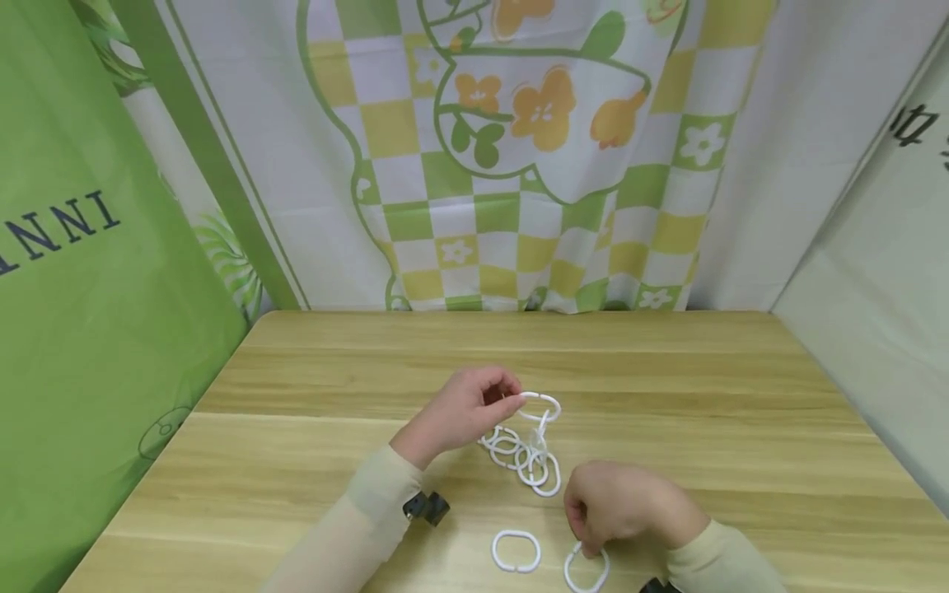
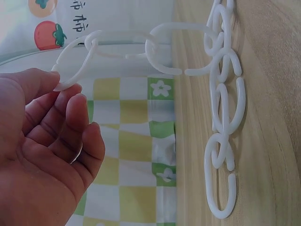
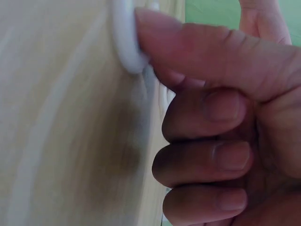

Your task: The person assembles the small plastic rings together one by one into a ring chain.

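My left hand [image 1: 469,412] pinches the end link of a white chain of oval plastic rings [image 2: 225,108] between thumb and index finger. From that link [image 2: 75,61] a few rings hang down in the left wrist view, and the remainder lies bunched on the wooden table. Nearer to me, my right hand [image 1: 623,502] pinches a separate white oval ring [image 1: 587,570] at its upper edge, close over the table. In the right wrist view, thumb and index finger grip that ring [image 3: 124,40], and the other fingers curl into the palm. Small gaps show in the rings.
Another loose white ring [image 1: 516,550] lies on the table [image 1: 334,478] left of my right hand. Behind the table's far edge hangs a checkered, flowered curtain [image 1: 519,222]. Green fabric [image 1: 96,272] stands on the left, pale fabric [image 1: 882,329] on the right.
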Action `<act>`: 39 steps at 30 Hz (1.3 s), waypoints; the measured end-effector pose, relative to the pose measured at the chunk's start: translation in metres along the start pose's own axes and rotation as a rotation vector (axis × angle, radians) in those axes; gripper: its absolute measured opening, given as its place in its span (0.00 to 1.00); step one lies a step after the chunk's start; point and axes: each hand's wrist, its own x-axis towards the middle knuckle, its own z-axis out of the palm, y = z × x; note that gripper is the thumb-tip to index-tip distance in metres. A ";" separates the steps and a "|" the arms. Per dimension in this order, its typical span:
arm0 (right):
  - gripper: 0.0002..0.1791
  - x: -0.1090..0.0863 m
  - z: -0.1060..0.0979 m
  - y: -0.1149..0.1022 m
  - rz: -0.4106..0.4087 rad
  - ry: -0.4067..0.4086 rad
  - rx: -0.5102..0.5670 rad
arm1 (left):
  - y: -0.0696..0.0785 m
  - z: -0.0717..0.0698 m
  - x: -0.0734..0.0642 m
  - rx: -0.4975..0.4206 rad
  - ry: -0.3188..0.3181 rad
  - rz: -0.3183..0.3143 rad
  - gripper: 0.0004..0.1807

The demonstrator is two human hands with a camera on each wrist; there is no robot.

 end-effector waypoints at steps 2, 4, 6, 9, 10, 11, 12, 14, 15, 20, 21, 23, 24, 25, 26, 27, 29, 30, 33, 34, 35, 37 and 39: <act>0.15 0.001 0.001 0.001 -0.013 0.002 0.006 | 0.000 0.001 0.000 -0.002 -0.002 0.001 0.03; 0.15 0.001 0.000 0.002 -0.019 0.018 0.021 | 0.000 0.002 0.000 -0.004 0.000 0.001 0.04; 0.13 0.001 -0.004 0.005 -0.024 0.037 0.052 | 0.000 0.003 0.000 -0.004 0.003 0.001 0.04; 0.11 -0.002 -0.016 0.008 -0.038 0.088 0.127 | 0.001 0.005 0.001 0.001 0.004 0.002 0.04; 0.10 -0.004 -0.020 0.009 -0.042 0.106 0.149 | 0.001 0.005 0.001 0.002 0.002 0.004 0.03; 0.10 -0.006 -0.025 0.010 -0.049 0.124 0.172 | 0.001 0.005 0.001 0.003 0.000 0.006 0.04; 0.09 -0.008 -0.029 0.011 -0.058 0.143 0.194 | 0.001 0.005 0.001 0.005 -0.004 0.008 0.04; 0.08 -0.013 -0.037 0.013 -0.068 0.181 0.225 | 0.002 0.006 0.001 0.007 -0.014 0.010 0.03; 0.08 -0.015 -0.040 0.013 -0.074 0.203 0.234 | 0.002 0.006 0.001 0.008 -0.020 0.013 0.03; 0.06 -0.020 -0.052 0.015 -0.099 0.322 0.281 | 0.002 0.010 0.001 0.003 -0.039 0.028 0.03; 0.05 -0.019 -0.053 0.015 -0.106 0.350 0.289 | 0.001 0.011 0.001 0.005 -0.041 0.035 0.03; 0.04 -0.018 -0.053 0.016 -0.114 0.406 0.296 | 0.001 0.013 0.001 0.014 -0.044 0.048 0.03; 0.04 -0.018 -0.053 0.016 -0.115 0.434 0.294 | 0.001 0.014 0.001 0.015 -0.047 0.052 0.03; 0.03 -0.017 -0.052 0.016 -0.119 0.465 0.293 | 0.001 0.015 0.001 0.019 -0.050 0.056 0.03; 0.03 -0.016 -0.052 0.016 -0.117 0.492 0.298 | 0.001 0.016 0.001 0.023 -0.054 0.059 0.03; 0.02 -0.016 -0.052 0.016 -0.107 0.516 0.301 | 0.002 0.016 0.001 0.030 -0.058 0.062 0.03; 0.02 -0.015 -0.051 0.015 -0.091 0.562 0.310 | 0.003 0.017 0.001 0.037 -0.070 0.062 0.03; 0.01 -0.014 -0.052 0.014 -0.082 0.581 0.313 | 0.004 0.017 0.001 0.038 -0.078 0.058 0.03; 0.02 -0.013 -0.051 0.014 -0.076 0.627 0.320 | 0.006 0.018 0.000 0.045 -0.096 0.059 0.03; 0.02 -0.012 -0.050 0.014 -0.080 0.638 0.316 | 0.006 0.018 0.000 0.044 -0.101 0.059 0.03; 0.02 -0.011 -0.050 0.013 -0.084 0.647 0.314 | 0.006 0.018 0.000 0.043 -0.105 0.062 0.03; 0.02 -0.009 -0.049 0.013 -0.097 0.655 0.311 | 0.007 0.019 0.000 0.039 -0.111 0.068 0.03; 0.03 -0.008 -0.048 0.013 -0.103 0.659 0.308 | 0.007 0.020 0.000 0.040 -0.114 0.077 0.03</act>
